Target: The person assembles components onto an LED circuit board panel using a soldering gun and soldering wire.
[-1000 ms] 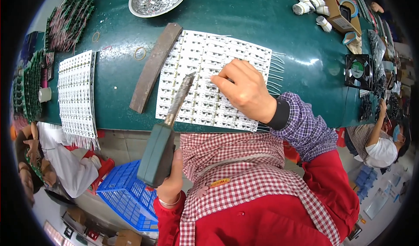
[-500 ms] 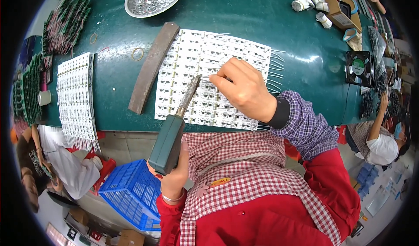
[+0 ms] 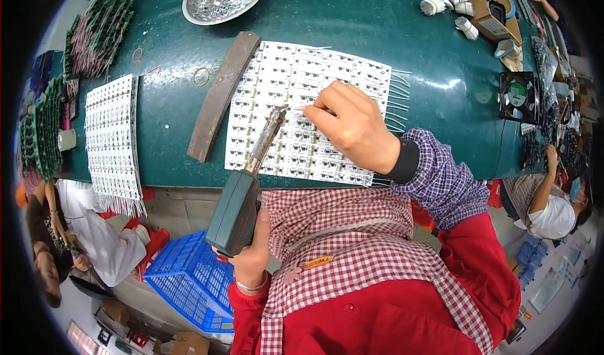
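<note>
Soldering iron (image 3: 233, 207) drawn slightly leftward, left fingers (image 3: 261, 232) gripping it, right fingers (image 3: 322, 121) together

From your head, the left fisheye camera looks steeply down, taking in your checked apron (image 3: 340, 257) at lower centre, the white board panel (image 3: 292, 131) fairly near at mid-frame and the green table (image 3: 453, 125) across the top.
</note>
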Demonstrator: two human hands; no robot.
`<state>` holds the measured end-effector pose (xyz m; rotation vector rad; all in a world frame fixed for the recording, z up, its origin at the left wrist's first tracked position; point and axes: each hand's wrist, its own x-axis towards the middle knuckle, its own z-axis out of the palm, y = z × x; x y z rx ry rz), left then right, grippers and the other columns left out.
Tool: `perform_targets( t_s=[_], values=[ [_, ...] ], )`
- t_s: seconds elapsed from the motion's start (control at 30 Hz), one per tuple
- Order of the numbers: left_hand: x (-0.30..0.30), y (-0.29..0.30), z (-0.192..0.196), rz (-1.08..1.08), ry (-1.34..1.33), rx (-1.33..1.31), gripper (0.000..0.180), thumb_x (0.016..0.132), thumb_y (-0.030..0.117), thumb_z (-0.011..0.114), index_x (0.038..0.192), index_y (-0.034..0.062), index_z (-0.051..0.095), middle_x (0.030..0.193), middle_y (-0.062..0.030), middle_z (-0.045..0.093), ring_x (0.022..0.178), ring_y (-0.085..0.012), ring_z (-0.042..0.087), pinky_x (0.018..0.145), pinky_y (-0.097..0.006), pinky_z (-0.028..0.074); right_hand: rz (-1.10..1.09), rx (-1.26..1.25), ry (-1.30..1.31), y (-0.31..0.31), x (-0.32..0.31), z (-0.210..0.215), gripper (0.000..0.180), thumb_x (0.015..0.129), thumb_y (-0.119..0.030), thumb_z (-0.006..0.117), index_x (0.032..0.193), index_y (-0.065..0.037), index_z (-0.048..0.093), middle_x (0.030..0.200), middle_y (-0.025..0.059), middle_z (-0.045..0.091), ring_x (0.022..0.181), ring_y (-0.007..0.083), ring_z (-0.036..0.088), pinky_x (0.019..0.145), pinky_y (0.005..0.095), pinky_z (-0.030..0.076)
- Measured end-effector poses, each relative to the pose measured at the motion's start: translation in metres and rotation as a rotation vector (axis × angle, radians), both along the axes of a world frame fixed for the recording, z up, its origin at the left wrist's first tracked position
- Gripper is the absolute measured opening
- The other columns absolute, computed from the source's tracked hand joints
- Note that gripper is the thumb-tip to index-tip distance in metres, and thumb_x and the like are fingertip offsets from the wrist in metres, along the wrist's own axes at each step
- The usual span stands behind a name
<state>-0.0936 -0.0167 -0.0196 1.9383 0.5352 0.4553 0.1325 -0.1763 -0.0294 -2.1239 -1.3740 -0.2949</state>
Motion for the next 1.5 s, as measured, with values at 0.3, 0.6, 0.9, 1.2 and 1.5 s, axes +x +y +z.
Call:
perform_targets(
  t_s=[0.3, 0.6, 0.9, 1.2, 1.5],
  values=[
    [-0.006, 0.001, -0.001, 0.012, 0.02, -0.009, 0.035, 0.084, -0.008, 0.067, 0.118, -0.0062, 0.062, 0.085, -0.0099, 0.065, 0.058, -0.0102, 0.056, 0.05, -0.023, 0.042, -0.01, 0.012, 0.036, -0.011, -0.009, 0.016, 0.023, 0.07, 0.001, 0.069, 0.092, 0.0, 0.068, 0.078, 0.0072, 0.058, 0.071, 0.0226, 0.058, 0.059, 0.0332, 0.048],
    [-0.011, 0.0, -0.008, 0.014, 0.029, -0.018, 0.034, 0.085, -0.007, 0.068, 0.118, -0.0065, 0.063, 0.088, -0.0097, 0.067, 0.058, -0.0086, 0.055, 0.05, -0.022, 0.042, -0.008, 0.039, -0.003, 0.0, -0.007, 0.002, 0.024, 0.069, 0.001, 0.069, 0.093, 0.0, 0.068, 0.078, 0.0072, 0.058, 0.07, 0.0218, 0.058, 0.058, 0.0327, 0.048],
    [-0.001, -0.002, 0.001, -0.019, 0.026, 0.025, 0.032, 0.083, 0.0, 0.075, 0.113, -0.0062, 0.067, 0.097, -0.0097, 0.07, 0.075, -0.0137, 0.065, 0.065, -0.027, 0.051, -0.016, 0.017, -0.019, 0.001, -0.008, 0.0, 0.023, 0.069, 0.001, 0.068, 0.092, -0.001, 0.068, 0.078, 0.007, 0.057, 0.071, 0.0214, 0.058, 0.058, 0.0319, 0.048],
    [0.012, -0.004, 0.011, 0.022, 0.024, 0.074, 0.021, 0.077, 0.002, 0.077, 0.096, -0.0039, 0.07, 0.081, -0.0119, 0.07, 0.064, -0.0198, 0.067, 0.059, -0.029, 0.051, -0.015, -0.007, -0.019, 0.001, -0.008, 0.003, 0.024, 0.069, 0.0, 0.068, 0.092, 0.0, 0.069, 0.08, 0.0069, 0.058, 0.073, 0.0212, 0.059, 0.06, 0.0316, 0.048],
    [-0.002, -0.007, 0.003, 0.078, 0.075, 0.007, 0.023, 0.079, 0.004, 0.078, 0.099, -0.005, 0.071, 0.088, -0.0133, 0.074, 0.069, -0.0225, 0.072, 0.06, -0.03, 0.053, -0.01, -0.011, -0.02, 0.0, -0.008, 0.003, 0.024, 0.069, -0.001, 0.068, 0.093, 0.0, 0.068, 0.08, 0.0075, 0.058, 0.074, 0.0216, 0.058, 0.061, 0.032, 0.048]
  ],
)
